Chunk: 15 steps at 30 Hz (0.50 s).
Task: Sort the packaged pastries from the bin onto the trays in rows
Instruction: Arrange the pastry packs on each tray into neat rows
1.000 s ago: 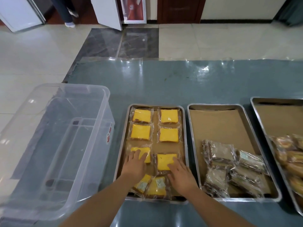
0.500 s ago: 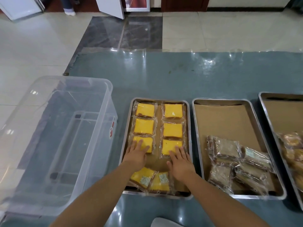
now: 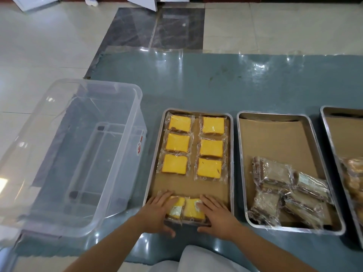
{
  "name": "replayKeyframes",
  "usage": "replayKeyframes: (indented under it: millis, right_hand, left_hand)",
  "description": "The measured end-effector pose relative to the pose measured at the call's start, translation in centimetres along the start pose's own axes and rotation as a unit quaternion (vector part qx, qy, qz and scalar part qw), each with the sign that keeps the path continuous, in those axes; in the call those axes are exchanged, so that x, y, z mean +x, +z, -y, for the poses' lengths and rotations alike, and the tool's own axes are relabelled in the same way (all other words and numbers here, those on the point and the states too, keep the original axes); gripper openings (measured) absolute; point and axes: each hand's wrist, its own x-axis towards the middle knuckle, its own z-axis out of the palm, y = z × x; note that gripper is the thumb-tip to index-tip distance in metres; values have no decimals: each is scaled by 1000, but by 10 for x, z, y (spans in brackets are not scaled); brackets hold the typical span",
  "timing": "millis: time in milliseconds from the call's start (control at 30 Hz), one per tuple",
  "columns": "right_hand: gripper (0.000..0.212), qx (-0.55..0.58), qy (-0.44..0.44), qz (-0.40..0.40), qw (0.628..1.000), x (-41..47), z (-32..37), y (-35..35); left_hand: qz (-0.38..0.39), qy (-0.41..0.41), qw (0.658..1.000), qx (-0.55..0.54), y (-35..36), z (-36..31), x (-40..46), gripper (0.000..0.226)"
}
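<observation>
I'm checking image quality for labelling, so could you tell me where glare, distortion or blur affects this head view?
Head view: bright glare streaks on the clear film over the table and on the transparent bin; wide-angle lens bows the table edge and trays; the yellow pastries are sharp; the right-hand tray is cut off by the frame.

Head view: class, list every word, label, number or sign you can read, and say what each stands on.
No text here can be read.
Red and white sticker on the clear bin: too small and blurred.
Small labels on the near yellow pastry packets: blurred.
</observation>
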Motion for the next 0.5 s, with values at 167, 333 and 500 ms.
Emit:
replayKeyframes:
  millis: [167,333,500]
  right_hand:
    - [73,-1,-2,-26,1000,-5,4,-2]
    - [42,67,-2,-82,994,-4,2,-20]
    - [31,49,75,-22,996,-3,-7,-47]
  left_hand:
    - [-45,12,999,1,-8,1,5,73]
    - [-57,0,998,-12,-48,-7,18,44]
    - [3,-67,997,32,-78,-23,32,29]
